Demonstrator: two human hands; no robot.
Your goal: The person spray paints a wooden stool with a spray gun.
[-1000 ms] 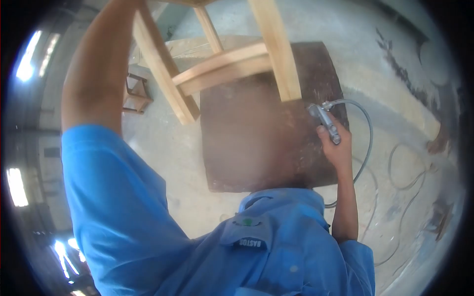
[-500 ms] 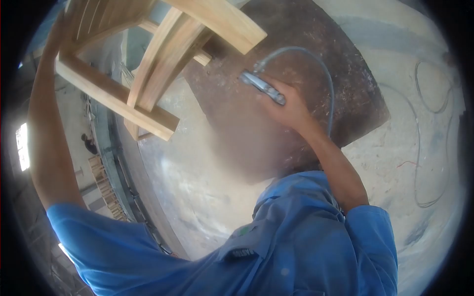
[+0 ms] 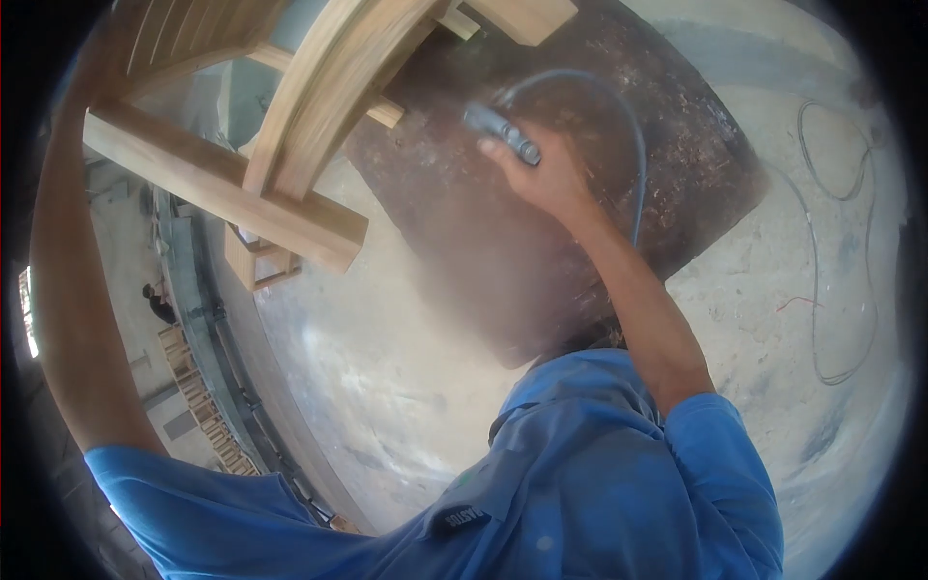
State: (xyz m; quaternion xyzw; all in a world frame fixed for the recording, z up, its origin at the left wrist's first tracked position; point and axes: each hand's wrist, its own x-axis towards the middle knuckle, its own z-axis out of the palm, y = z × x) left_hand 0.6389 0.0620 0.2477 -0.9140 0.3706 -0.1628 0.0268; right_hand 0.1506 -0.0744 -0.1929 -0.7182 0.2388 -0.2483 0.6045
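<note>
My right hand (image 3: 549, 174) is closed around a silver air blow gun (image 3: 501, 132), its nose pointing left toward a pale wooden chair (image 3: 319, 126). A thin hose (image 3: 633, 126) curves from the gun over the dark brown board (image 3: 677, 164). The chair is tilted, with its legs and curved rails toward me and its slats at the upper left. At the dim upper-left edge my left hand (image 3: 104, 58) grips the chair by the slatted part; its fingers are hardly visible. Hazy dust or mist hangs over the board below the gun.
More hose or cable (image 3: 817, 290) lies looped on the pale floor at the right. A row of wooden pieces (image 3: 198, 396) stands far left beside a long rail (image 3: 237, 358). Another person (image 3: 158, 303) is in the distance there. A smaller wooden frame (image 3: 261, 256) shows behind the chair.
My right hand has moved up and slightly left with the air blow gun. The chair has shifted and turned a little, its near leg end now lying further right.
</note>
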